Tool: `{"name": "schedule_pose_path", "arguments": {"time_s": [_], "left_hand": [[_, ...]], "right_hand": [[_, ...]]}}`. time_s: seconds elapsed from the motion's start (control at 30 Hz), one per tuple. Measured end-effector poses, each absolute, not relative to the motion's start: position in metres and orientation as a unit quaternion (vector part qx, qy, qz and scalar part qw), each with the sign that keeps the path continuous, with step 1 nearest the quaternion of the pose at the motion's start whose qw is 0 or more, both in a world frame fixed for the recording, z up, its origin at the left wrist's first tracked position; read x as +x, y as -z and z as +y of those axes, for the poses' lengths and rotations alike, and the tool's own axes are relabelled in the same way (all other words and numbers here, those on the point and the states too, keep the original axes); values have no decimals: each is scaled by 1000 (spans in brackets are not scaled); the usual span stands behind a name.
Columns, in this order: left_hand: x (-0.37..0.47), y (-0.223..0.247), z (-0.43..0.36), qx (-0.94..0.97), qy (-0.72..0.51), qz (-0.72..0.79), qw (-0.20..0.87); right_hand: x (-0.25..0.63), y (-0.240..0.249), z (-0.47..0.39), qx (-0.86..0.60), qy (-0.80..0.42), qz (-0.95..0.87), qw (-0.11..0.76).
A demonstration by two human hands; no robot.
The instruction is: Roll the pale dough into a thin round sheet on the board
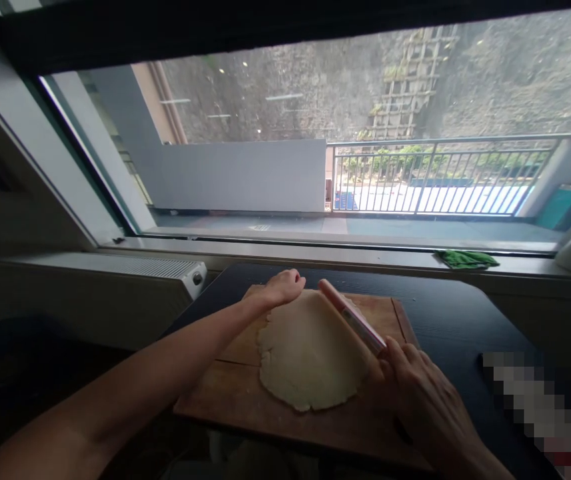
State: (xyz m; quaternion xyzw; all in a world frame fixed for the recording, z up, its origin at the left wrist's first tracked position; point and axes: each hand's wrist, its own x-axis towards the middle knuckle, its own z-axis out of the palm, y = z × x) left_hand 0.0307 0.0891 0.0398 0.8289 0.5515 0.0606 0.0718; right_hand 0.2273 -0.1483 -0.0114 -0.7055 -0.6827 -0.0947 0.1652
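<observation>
A thin, flat sheet of dough [310, 353] with a ragged edge lies on a wooden board [205, 393]. My right hand [418, 380] is closed around the near end of a rolling pin [352, 317], which slants across the right side of the dough, its far end pointing away from me. At the dough's far left edge, my left hand [285, 287] has its fingers curled in. Whether those fingers pinch the dough or anything else is hidden from this angle.
The board rests on a dark table [445, 307] by a large window. On the sill lies a green cloth [468, 259]. A white radiator [165, 270] stands left of the table. A blurred-out item [535, 407] lies at the table's right side.
</observation>
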Motion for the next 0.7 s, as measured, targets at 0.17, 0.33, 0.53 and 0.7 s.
{"name": "schedule_pose_path", "arguments": {"time_s": [0.17,0.33,0.53,0.7], "left_hand": [[31,-43,89,818,1,566,98],[41,-51,102,820,66,532,200],[36,-48,94,801,41,467,373],[-2,-38,71,731,-102,512,440]], "right_hand": [[254,6,-156,-746,55,-631,206],[254,14,-159,-745,13,-626,231],[254,15,-158,-735,21,-631,247],[262,8,-160,-723,-28,-642,255]]}}
